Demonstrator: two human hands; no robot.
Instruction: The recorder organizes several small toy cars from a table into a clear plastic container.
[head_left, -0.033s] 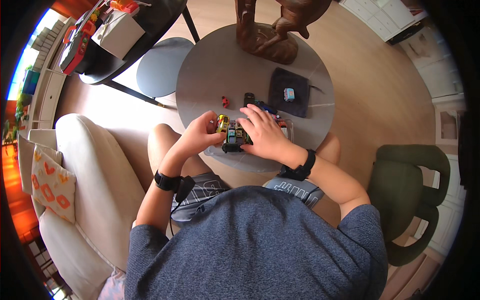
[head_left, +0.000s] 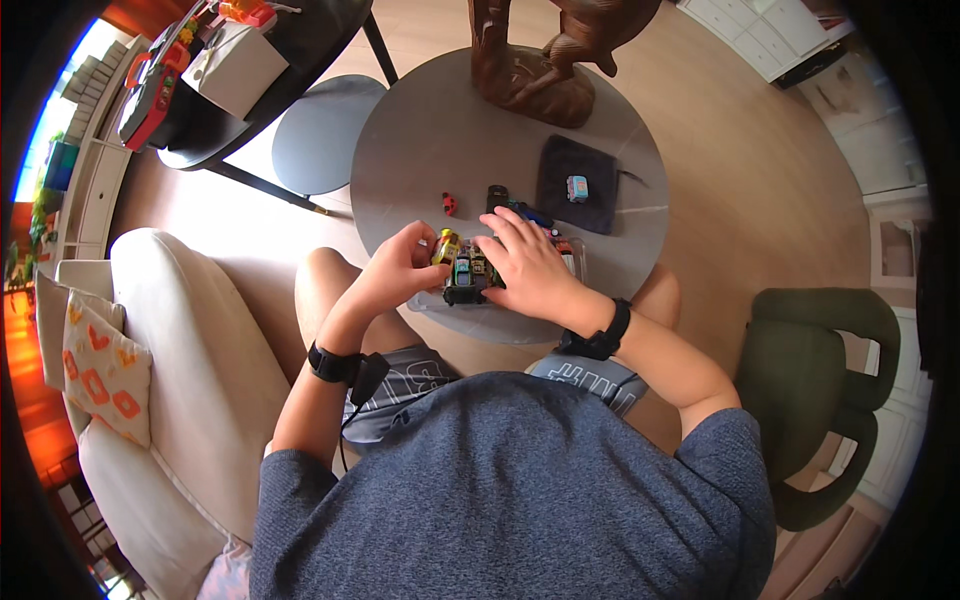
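Observation:
A clear plastic tray [head_left: 584, 262] holding several small toy cars sits at the near edge of the round grey table [head_left: 410, 140]. My left hand [head_left: 400, 268] pinches a yellow toy car [head_left: 446, 244] at the tray's left end. Over the middle of the tray, my right hand [head_left: 535, 268] rests with its fingers spread, hiding some of the cars below. Dark toy cars [head_left: 464, 274] stand close together between the two hands. Just past my right fingertips lie a black toy vehicle [head_left: 497, 195] and a partly covered blue one [head_left: 531, 214].
A small red toy [head_left: 450, 204] lies left on the table. A light-blue toy van [head_left: 577, 188] rests on a dark cloth pouch [head_left: 604, 160]. At the far side stands a brown carved statue [head_left: 545, 95]. A stool [head_left: 325, 130], sofa [head_left: 200, 380] and green chair [head_left: 800, 400] surround the table.
The yellow toy car has shifted and tilted slightly in my left fingers. My right hand stays in place.

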